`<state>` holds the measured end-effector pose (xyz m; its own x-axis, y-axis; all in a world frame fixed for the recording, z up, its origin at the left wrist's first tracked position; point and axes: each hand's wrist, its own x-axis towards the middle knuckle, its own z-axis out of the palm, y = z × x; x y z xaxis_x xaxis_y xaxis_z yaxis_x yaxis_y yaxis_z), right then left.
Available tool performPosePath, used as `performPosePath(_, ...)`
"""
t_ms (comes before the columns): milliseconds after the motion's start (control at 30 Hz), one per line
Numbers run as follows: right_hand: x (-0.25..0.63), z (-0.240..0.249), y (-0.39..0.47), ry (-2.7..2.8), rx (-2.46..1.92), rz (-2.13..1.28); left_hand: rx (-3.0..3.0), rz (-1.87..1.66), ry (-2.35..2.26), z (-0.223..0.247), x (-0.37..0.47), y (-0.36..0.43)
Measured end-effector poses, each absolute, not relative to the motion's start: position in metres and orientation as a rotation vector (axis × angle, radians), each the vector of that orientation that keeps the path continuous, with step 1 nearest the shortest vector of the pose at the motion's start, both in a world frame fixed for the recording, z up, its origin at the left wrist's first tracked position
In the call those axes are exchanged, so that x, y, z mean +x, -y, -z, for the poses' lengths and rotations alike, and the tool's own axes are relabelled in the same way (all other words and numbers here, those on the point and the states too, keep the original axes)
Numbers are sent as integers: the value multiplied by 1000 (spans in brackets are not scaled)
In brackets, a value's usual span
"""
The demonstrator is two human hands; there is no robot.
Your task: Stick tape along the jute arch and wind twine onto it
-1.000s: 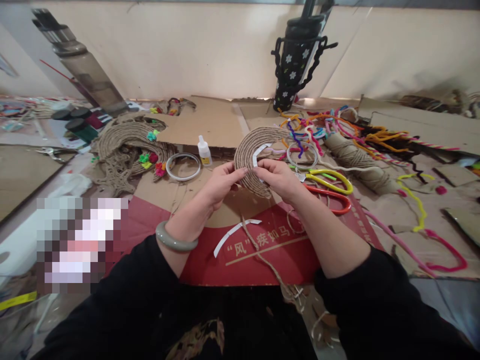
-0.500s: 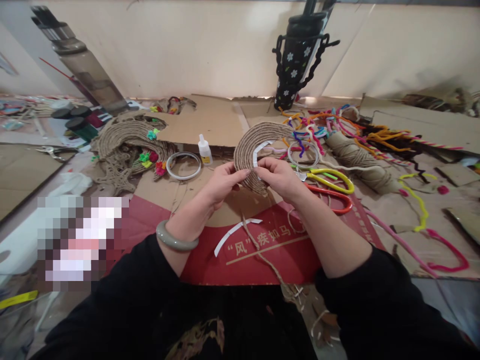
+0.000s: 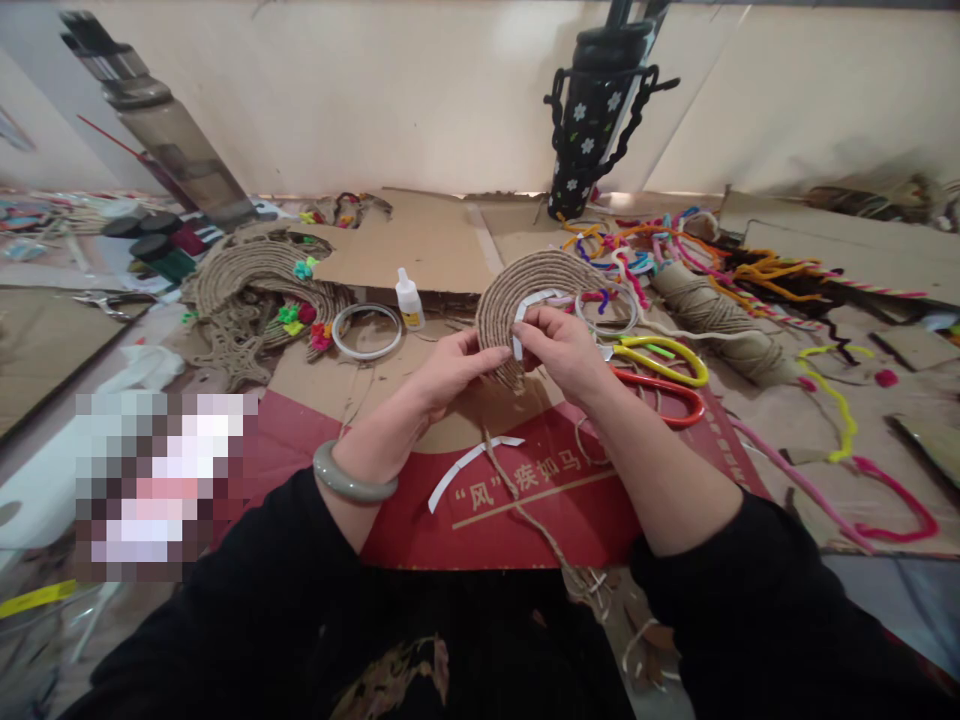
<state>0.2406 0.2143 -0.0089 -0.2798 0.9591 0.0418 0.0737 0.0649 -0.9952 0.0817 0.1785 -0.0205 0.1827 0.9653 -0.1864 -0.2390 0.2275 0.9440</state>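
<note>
A curved piece (image 3: pixel 496 305) covered in rows of brown twine is held up over the table. My left hand (image 3: pixel 450 375) pinches its lower left side, thumb on the front. At its inner edge runs a white paper-like strip (image 3: pixel 518 338), which the fingers of my right hand (image 3: pixel 564 350) pinch against the piece. Another white strip (image 3: pixel 461 468) lies on the red printed cardboard (image 3: pixel 420 530) below, with a length of twine (image 3: pixel 534 522) crossing it. Just right of my right hand are scissors (image 3: pixel 667 358) with yellow and orange handles, partly hidden by my forearm.
A small glue bottle (image 3: pixel 409 300) and a roll of tape (image 3: pixel 367 332) stand beyond my left hand. Twine-covered shapes (image 3: pixel 240 275) with coloured tufts lie left. Rightward are a twine spool (image 3: pixel 720 325) and coloured pipe cleaners (image 3: pixel 780 275). A black flowered tumbler (image 3: pixel 589 130) stands behind.
The twine-covered piece has shifted slightly right and turned a little, showing more of its arch. My right fingers have moved slightly up along the white strip.
</note>
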Motion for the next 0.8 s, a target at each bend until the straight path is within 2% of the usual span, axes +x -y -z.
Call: performPosePath(800,250,15,-223,1509,-1027,-1372,949,-1076,-1035,6,76,-177)
